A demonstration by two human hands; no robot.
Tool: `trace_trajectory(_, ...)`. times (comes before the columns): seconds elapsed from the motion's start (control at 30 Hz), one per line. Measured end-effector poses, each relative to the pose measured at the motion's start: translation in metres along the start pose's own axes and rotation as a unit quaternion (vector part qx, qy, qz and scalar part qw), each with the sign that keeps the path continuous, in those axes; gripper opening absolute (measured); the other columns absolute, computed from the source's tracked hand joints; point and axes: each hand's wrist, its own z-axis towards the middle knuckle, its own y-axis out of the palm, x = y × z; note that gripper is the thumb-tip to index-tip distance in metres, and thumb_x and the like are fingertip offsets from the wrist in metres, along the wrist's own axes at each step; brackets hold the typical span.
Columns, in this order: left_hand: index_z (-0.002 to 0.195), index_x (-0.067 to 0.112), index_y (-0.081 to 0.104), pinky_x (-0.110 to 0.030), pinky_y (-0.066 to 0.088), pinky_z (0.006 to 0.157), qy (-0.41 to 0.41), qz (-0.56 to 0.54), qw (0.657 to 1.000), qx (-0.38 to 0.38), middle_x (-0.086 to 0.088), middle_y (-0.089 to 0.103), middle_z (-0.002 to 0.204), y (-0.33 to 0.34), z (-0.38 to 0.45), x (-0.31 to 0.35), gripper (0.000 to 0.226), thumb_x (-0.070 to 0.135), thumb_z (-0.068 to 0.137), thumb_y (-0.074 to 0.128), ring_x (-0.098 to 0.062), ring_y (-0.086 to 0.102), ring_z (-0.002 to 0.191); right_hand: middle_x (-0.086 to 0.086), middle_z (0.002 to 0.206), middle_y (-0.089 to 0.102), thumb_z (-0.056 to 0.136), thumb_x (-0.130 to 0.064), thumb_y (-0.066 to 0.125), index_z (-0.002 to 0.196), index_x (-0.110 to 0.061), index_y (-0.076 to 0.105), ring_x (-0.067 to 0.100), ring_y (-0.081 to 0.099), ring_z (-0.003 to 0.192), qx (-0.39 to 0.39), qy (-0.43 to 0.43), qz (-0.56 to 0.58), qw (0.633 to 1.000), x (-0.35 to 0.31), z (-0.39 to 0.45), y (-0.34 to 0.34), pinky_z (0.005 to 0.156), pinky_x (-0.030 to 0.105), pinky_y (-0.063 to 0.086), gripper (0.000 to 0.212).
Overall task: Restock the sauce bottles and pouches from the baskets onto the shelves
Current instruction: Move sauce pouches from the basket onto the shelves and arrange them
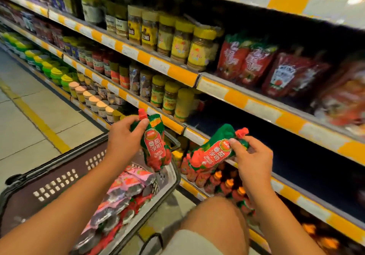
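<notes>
My left hand (123, 136) grips a red and green tomato ketchup pouch (157, 146) by its top, holding it upright above the basket. My right hand (251, 156) grips a second ketchup pouch (210, 152) near its red cap, tilted with its bottom pointing left. Both pouches hang in front of the shelves. Below them the dark brown basket (59, 177) holds several pink and red sauce pouches (126, 193). To the right of my right hand a shelf bay (296, 156) lies dark and bare.
Jars with yellow and green lids fill the upper shelves (177, 41). Red ketchup pouches (254, 63) stand on the shelf at upper right. Sauce bottles with orange caps (223, 183) line the low shelf. My bare knee (213, 221) is in the foreground; the tiled aisle floor lies to the left.
</notes>
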Motion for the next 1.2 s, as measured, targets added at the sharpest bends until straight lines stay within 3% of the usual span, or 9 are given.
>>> trace_trajectory(0.07,0.088,0.033,0.074,-0.047,0.058,0.066,0.014,-0.022,0.999,-0.031,0.004,0.074,0.082,0.019,-0.008,0.024,0.015,0.033,0.100,0.065,-0.013,0.069,0.074,-0.009,0.079,0.076,0.089,-0.032,0.078,0.095,-0.035,0.079,0.009,0.074,0.075,0.025,0.006,0.022,0.999,-0.005,-0.003,-0.038,0.062,0.032,0.061,0.007)
trace_trajectory(0.2,0.087,0.024,0.074,-0.057,0.059,0.065,0.023,-0.049,0.994,-0.090,-0.002,0.073,0.082,0.066,-0.030,0.067,0.017,0.032,0.100,0.065,-0.028,0.071,0.078,-0.006,0.078,0.076,0.091,-0.025,0.079,0.092,-0.041,0.078,0.017,0.077,0.076,0.090,0.025,0.046,0.995,-0.009,-0.012,-0.113,0.063,0.037,0.063,0.015)
trace_trajectory(0.33,0.085,0.029,0.071,-0.051,0.058,0.053,0.021,-0.071,0.987,-0.140,0.001,0.073,0.077,0.123,-0.064,0.102,0.020,0.035,0.102,0.062,-0.013,0.070,0.068,-0.015,0.076,0.075,0.092,-0.020,0.078,0.085,-0.044,0.079,0.005,0.074,0.072,0.171,0.051,0.066,0.982,-0.001,-0.026,-0.182,0.054,0.019,0.056,0.025)
trace_trajectory(0.43,0.088,0.026,0.072,-0.048,0.061,0.064,-0.010,-0.105,0.979,-0.175,0.003,0.075,0.081,0.169,-0.091,0.121,0.018,0.033,0.102,0.062,-0.015,0.073,0.075,-0.018,0.069,0.072,0.092,-0.017,0.078,0.086,-0.034,0.076,0.002,0.071,0.065,0.222,0.081,0.076,0.969,0.011,-0.037,-0.226,0.052,0.018,0.055,0.019)
trace_trajectory(0.57,0.087,0.017,0.071,-0.030,0.056,0.058,-0.058,-0.157,0.964,-0.205,0.002,0.075,0.078,0.230,-0.122,0.139,0.023,0.030,0.103,0.061,-0.010,0.070,0.073,-0.014,0.068,0.073,0.094,-0.020,0.075,0.074,-0.042,0.078,0.005,0.073,0.068,0.277,0.141,0.084,0.947,0.030,-0.047,-0.275,0.053,0.025,0.058,0.030)
trace_trajectory(0.77,0.090,0.014,0.071,-0.045,0.060,0.077,-0.157,-0.219,0.933,-0.238,-0.006,0.074,0.086,0.316,-0.151,0.160,0.019,0.026,0.102,0.063,-0.022,0.070,0.084,0.002,0.074,0.075,0.093,-0.025,0.077,0.079,-0.021,0.072,0.022,0.074,0.076,0.383,0.223,0.121,0.888,0.061,-0.047,-0.331,0.056,0.036,0.058,0.016)
trace_trajectory(0.93,0.090,0.010,0.069,-0.049,0.059,0.086,-0.198,-0.239,0.912,-0.270,-0.007,0.076,0.088,0.379,-0.165,0.172,0.022,0.029,0.101,0.065,-0.019,0.073,0.082,0.014,0.079,0.073,0.092,-0.023,0.078,0.072,-0.018,0.069,0.038,0.073,0.082,0.447,0.221,0.123,0.858,0.068,-0.035,-0.367,0.068,0.059,0.062,0.023)
trace_trajectory(1.1,0.094,0.009,0.065,-0.042,0.060,0.079,-0.246,-0.262,0.890,-0.280,-0.013,0.074,0.098,0.434,-0.175,0.188,0.015,0.022,0.102,0.064,-0.025,0.072,0.087,0.004,0.082,0.076,0.093,-0.022,0.077,0.077,-0.021,0.070,0.023,0.075,0.082,0.475,0.219,0.159,0.837,0.080,-0.021,-0.399,0.060,0.038,0.061,0.017)
trace_trajectory(1.2,0.096,0.014,0.066,-0.040,0.059,0.075,-0.250,-0.277,0.887,-0.272,-0.009,0.076,0.095,0.459,-0.181,0.202,0.010,0.005,0.099,0.062,-0.023,0.073,0.084,0.001,0.079,0.076,0.092,-0.021,0.078,0.074,-0.023,0.070,0.020,0.075,0.081,0.487,0.210,0.167,0.831,0.087,-0.014,-0.412,0.065,0.042,0.063,0.020)
